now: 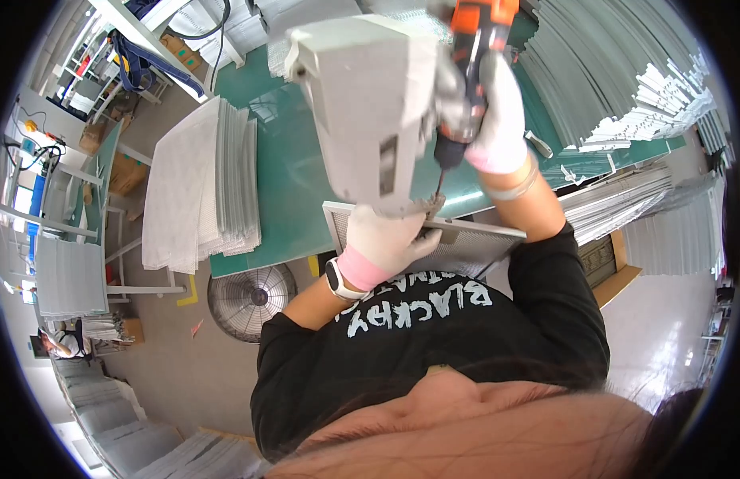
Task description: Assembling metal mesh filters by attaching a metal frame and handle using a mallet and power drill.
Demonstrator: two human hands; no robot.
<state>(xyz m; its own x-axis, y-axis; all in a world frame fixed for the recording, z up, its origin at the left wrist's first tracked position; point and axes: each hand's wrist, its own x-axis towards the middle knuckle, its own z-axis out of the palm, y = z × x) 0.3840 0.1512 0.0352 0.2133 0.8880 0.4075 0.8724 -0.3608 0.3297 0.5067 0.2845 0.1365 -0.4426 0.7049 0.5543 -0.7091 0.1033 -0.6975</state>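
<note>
My right hand, in a white glove with a pink cuff, is wrapped around an orange and black power drill. The drill points down, and its thin bit reaches to the fingertips of my left hand. That hand wears a matching glove with greyed fingertips and is closed on the edge of a white-framed mesh panel. The panel leans between the table edge and my body. Whether a screw sits under the bit is too small to tell. A light grey housing hides part of the table beyond my left hand.
The green table carries a stack of mesh sheets at left and many white frame strips at right. A small knife-like tool lies near the strips. On the floor stand a round fan and an open carton.
</note>
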